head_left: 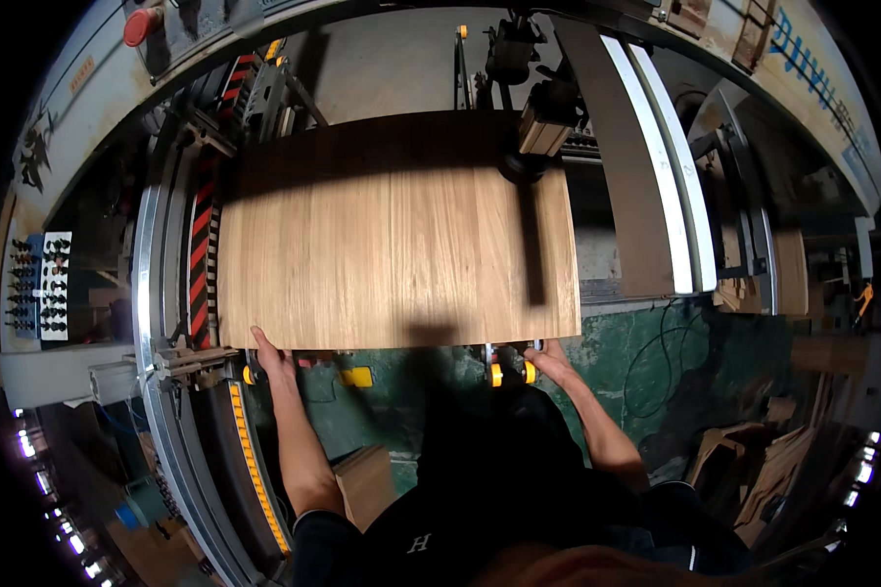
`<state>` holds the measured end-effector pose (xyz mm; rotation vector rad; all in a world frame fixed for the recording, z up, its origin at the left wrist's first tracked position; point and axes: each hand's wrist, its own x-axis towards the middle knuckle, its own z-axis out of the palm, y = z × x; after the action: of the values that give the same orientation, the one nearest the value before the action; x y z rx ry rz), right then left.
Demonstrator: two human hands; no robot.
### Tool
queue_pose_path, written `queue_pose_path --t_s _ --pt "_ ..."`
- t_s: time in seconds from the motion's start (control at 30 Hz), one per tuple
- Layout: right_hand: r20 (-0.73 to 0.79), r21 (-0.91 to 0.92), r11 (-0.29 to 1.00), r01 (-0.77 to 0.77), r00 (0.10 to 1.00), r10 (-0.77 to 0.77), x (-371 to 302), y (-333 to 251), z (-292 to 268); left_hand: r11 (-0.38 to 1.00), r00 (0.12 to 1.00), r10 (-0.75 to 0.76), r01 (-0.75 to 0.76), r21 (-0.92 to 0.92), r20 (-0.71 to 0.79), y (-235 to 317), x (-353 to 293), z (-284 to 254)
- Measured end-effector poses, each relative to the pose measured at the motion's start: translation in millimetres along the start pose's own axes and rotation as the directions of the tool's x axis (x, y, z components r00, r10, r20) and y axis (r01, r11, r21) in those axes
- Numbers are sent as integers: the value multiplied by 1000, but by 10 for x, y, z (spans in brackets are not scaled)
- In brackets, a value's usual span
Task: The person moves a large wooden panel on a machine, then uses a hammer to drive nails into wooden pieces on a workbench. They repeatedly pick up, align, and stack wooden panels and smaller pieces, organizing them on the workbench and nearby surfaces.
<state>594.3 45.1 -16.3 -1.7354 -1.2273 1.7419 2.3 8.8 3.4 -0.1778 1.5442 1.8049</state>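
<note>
A wide wooden panel (392,254) with vertical grain lies flat across the machine, its far part in shadow. At its near left corner, my left hand (274,362) grips the edge, thumb on top and the other fingers hidden underneath. Close to the near right corner, my right hand (552,360) holds the same edge from below, its fingers mostly hidden by the panel. Beside that hand are small yellow-capped rollers (512,374). A dark round clamp pad (525,166) stands over the panel's far right part.
A red-and-black striped strip (203,254) and a metal rail (151,245) run along the panel's left side. Rightward stands a brown beam with white strips (671,196). Wood offcuts (768,474) lie at lower right. A red knob (142,27) sits at upper left.
</note>
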Motion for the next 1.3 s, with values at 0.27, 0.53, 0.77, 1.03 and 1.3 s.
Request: queue_pose_path --t_s 0.27,0.53,0.77,1.03,1.3 --pt "-381 -221 970 96 907 -176 -162 -1 188 933 982 -138 173 -315 129 219 369 -434" --pt "-360 -256 949 182 893 -268 -79 13 32 910 915 -160 282 -304 370 197 399 -451" --pt "-266 -380 919 103 940 -215 -121 -452 36 882 913 -172 310 -355 370 -144 16 -149" --pt "-672 -344 913 218 622 -402 -1050 -111 335 832 744 -341 523 -183 575 -1482 -1786 -268" --pt "-130 221 975 -11 991 40 -1665 452 1057 584 495 -630 810 -56 599 -2470 -3977 -367"
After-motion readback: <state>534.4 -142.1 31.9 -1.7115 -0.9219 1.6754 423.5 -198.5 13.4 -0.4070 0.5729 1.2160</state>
